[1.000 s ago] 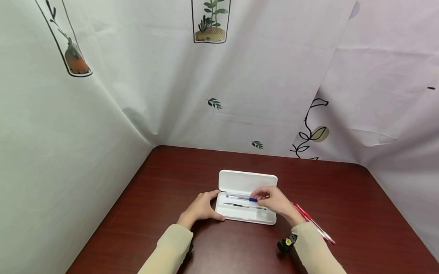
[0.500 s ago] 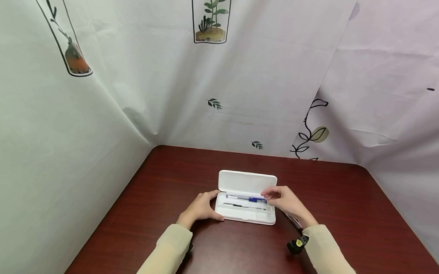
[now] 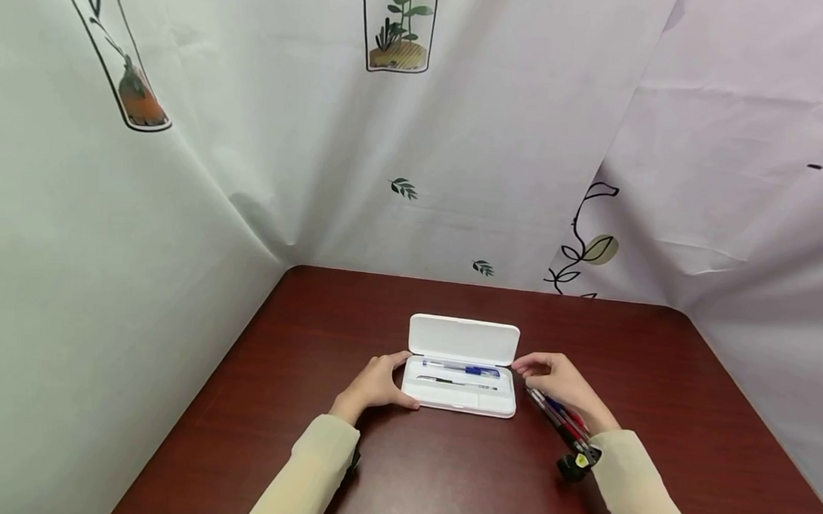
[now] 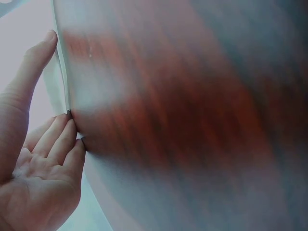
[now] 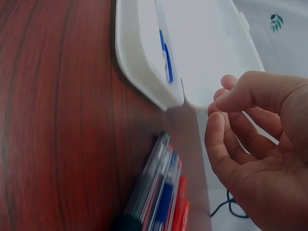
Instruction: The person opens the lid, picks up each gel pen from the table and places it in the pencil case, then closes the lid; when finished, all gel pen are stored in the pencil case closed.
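Observation:
A white pencil case (image 3: pixel 457 406) lies on the table with its lid raised at the back. Inside, a blue-capped clear pen (image 3: pixel 481 371) lies along the rear, and a thin pen with a dark part (image 3: pixel 441 380) lies in front of it. My left hand (image 3: pixel 374 384) holds the left end of the case, its thumb at the front corner and its fingers at the back. Just off the right end hovers my right hand (image 3: pixel 562 379), fingers loosely bent and nothing between them. In the right wrist view its thumb and fingertips are near the lid.
Several loose pens (image 5: pixel 161 187), dark, blue and red, lie in a bunch beside the case's right end, partly under my right forearm. A printed white cloth (image 3: pixel 524 140) hangs behind the dark red wooden table (image 3: pixel 355 308).
My right hand has let go of the blue-capped pen, leaving it in the case, and has moved right, past the case's end. My left hand keeps its place.

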Action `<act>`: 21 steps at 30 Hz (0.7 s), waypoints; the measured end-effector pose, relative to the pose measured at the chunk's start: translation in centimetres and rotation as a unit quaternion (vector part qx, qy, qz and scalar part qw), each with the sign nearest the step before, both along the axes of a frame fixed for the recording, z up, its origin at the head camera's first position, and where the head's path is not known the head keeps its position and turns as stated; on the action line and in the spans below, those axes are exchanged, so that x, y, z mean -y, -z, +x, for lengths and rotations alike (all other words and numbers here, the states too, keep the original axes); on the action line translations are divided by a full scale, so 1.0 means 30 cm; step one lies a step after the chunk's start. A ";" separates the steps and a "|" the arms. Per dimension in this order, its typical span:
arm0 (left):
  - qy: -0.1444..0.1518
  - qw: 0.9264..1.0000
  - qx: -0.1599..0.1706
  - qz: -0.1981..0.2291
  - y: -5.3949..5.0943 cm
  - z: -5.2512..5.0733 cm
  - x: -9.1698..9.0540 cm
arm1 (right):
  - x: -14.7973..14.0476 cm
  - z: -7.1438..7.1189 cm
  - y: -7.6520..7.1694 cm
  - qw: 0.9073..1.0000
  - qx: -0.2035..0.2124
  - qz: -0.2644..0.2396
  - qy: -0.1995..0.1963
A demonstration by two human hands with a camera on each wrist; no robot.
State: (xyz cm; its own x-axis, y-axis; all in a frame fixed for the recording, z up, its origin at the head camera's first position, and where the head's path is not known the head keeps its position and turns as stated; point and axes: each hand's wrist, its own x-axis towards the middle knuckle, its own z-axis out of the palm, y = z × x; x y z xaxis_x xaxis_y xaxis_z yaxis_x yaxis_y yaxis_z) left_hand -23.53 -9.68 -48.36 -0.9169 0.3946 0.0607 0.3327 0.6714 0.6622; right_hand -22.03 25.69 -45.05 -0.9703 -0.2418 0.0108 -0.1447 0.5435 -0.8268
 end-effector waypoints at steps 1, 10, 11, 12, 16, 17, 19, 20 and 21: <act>0.000 1.000 0.001 0.000 0.000 0.000 0.000 | -0.009 0.001 0.002 1.000 -0.002 -0.001 -0.003; -0.005 1.000 0.000 -0.008 -0.002 -0.003 0.002 | -0.087 0.024 0.017 1.000 0.009 -0.012 0.009; -0.006 1.000 0.001 -0.009 -0.003 -0.003 0.002 | -0.094 0.028 0.017 1.000 0.011 -0.013 0.013; -0.006 1.000 0.001 -0.008 -0.004 -0.003 0.002 | -0.103 0.031 0.019 1.000 0.012 -0.012 0.014; -0.004 1.000 0.003 -0.008 -0.006 -0.003 0.002 | -0.137 0.048 0.024 1.000 0.016 0.002 0.027; -0.004 1.000 0.003 -0.009 -0.006 -0.003 0.002 | -0.145 0.052 0.025 0.999 0.020 0.005 0.033; -0.005 1.000 0.004 -0.010 -0.006 -0.002 0.002 | -0.160 0.060 0.027 0.999 0.022 0.011 0.038; -0.005 1.000 0.005 -0.010 -0.006 -0.001 0.002 | -0.167 0.064 0.027 0.999 0.021 0.014 0.039; -0.006 1.000 0.006 -0.011 -0.006 0.000 0.002 | -0.173 0.068 0.026 0.999 0.020 0.015 0.042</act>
